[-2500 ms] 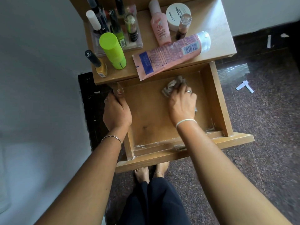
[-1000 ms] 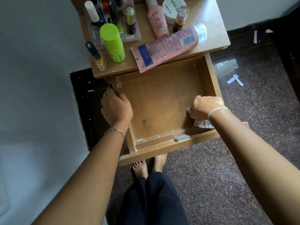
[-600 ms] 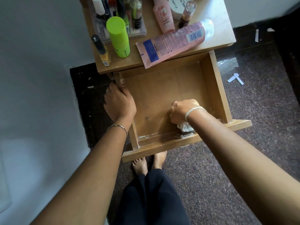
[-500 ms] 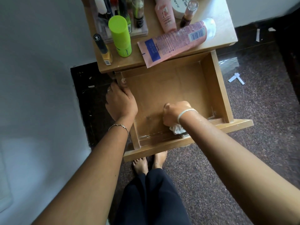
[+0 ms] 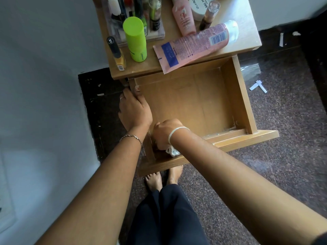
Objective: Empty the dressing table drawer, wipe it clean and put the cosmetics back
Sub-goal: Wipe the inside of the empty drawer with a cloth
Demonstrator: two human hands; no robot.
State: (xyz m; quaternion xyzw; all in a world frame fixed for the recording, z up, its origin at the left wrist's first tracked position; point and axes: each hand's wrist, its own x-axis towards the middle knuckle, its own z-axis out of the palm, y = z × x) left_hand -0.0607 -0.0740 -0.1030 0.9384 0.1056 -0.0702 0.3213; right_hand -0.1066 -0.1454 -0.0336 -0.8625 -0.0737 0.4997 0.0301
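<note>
The wooden drawer [image 5: 237, 96] is pulled out and holds nothing but my right hand. My right hand [image 5: 165, 134] is closed on a crumpled whitish cloth [image 5: 172, 151], pressed into the drawer's near-left corner; most of the cloth is hidden under the hand. My left hand [image 5: 134, 112] grips the drawer's left side wall. The cosmetics stand on the table top [image 5: 247, 23]: a large pink tube [image 5: 194, 45] lying down, a lime-green bottle [image 5: 135, 39], a yellow nail polish [image 5: 117, 53], a pink bottle [image 5: 183, 16], a white jar [image 5: 200, 7] and a clear tray [image 5: 123, 23] of small bottles.
A grey wall runs along the left. Dark speckled floor surrounds the table, with white paper scraps [image 5: 258, 86] and a clear plastic film [image 5: 250, 69] on the right. My bare feet [image 5: 161, 177] and dark trousers are just below the drawer front [image 5: 247, 140].
My right hand has swept the cloth from the drawer's back, to the near-right corner, then left along the front edge into the near-left corner. The left hand has kept its hold.
</note>
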